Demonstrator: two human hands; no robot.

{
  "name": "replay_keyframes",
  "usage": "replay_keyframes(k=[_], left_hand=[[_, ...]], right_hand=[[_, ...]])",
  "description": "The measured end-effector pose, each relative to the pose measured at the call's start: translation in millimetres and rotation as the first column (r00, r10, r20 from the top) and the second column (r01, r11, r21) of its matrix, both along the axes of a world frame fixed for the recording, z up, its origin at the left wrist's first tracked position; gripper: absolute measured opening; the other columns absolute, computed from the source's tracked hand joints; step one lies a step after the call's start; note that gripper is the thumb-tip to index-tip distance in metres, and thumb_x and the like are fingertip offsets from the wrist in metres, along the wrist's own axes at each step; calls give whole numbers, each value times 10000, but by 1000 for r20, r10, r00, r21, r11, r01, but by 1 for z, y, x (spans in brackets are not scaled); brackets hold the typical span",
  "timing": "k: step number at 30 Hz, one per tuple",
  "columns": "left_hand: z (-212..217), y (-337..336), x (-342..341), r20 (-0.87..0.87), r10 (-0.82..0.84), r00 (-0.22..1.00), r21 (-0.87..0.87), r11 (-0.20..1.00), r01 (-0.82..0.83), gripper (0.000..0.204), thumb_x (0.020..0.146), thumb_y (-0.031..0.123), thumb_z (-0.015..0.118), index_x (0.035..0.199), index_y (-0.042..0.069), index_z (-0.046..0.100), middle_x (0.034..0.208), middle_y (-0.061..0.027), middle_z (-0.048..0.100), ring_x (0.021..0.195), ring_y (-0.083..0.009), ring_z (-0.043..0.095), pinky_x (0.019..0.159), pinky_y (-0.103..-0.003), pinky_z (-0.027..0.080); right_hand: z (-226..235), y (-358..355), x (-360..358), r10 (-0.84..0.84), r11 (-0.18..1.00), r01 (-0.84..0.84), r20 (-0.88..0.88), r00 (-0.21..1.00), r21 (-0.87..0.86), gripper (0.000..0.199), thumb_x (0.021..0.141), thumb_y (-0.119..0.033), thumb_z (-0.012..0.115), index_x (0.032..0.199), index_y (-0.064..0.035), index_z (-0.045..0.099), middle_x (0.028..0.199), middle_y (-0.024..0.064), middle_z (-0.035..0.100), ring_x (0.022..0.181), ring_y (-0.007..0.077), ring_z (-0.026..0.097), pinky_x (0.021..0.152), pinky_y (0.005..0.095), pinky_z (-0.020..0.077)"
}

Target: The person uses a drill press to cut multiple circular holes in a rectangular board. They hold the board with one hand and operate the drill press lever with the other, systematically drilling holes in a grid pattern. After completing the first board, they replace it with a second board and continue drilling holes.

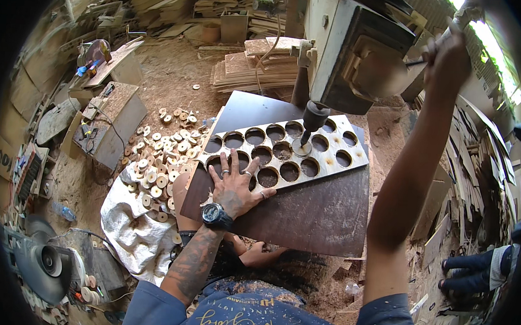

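Observation:
A pale wooden board [355, 159] with rows of round cut-outs lies aslant on a dark brown panel [304, 219]. My left hand [234, 187] presses flat on the board's left part, fingers spread, with rings and a wristwatch [214, 215] on that arm. Above the board's middle hangs the drill press [329, 55], its chuck [315, 116] carrying a round hole-cutting bit [301, 147] down at the wood. Up at the far right, my raised right hand [449, 60] is closed round the press's lever [416, 63]; the hand partly hides the lever.
Many small wooden discs [169, 158] are heaped at the left beside a white sack [133, 215]. Stacked wooden sheets [241, 71] stand behind the press. A grey fan [46, 260] is at the lower left, a wooden box [115, 124] farther up. Offcuts [470, 154] lean along the right.

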State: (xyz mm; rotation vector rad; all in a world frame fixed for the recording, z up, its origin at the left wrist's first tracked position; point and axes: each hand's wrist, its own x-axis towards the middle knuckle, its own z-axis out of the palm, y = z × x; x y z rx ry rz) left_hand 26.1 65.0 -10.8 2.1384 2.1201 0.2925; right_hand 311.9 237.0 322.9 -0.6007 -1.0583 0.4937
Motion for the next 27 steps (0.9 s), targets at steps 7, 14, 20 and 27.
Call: replay_keyframes(k=[7, 14, 20, 27], left_hand=[[29, -23, -40, 12, -88, 996, -127, 988, 89, 870, 747, 805, 662, 1453, 311, 548, 1612, -230, 311, 1507, -546, 135, 1160, -744, 86], [3, -30, -13, 43, -156, 987, 55, 987, 153, 1179, 727, 890, 576, 1512, 22, 429, 1630, -230, 298, 1551, -372, 191, 1196, -686, 75], [-4, -34, -9, 22, -170, 985, 195, 967, 163, 1097, 749, 856, 594, 1475, 40, 493, 1551, -205, 447, 1465, -318, 398, 1195, -628, 197], [-1, -33, -3, 23, -164, 986, 217, 964, 155, 1096, 741, 853, 609, 1463, 34, 508, 1453, -178, 529, 1371, -310, 482, 1179, -599, 246]], right_hand=[[32, 120, 7, -31, 956, 85, 190, 981, -281, 235, 955, -388, 600, 984, -156, 582, 908, 32, 485, 739, 192, 469, 562, 349, 404], [32, 123, 6, -54, 951, 96, 150, 987, -293, 317, 964, -422, 589, 1098, -145, 664, 1043, 60, 588, 867, 223, 572, 617, 367, 474], [36, 103, 1, -269, 921, 328, 268, 925, -208, 224, 953, -345, 613, 878, -142, 551, 787, 16, 448, 641, 163, 444, 514, 328, 369], [19, 31, -8, -329, 943, 332, 140, 934, 5, 338, 947, -242, 624, 683, -130, 445, 575, -17, 330, 452, 114, 361, 421, 294, 288]])
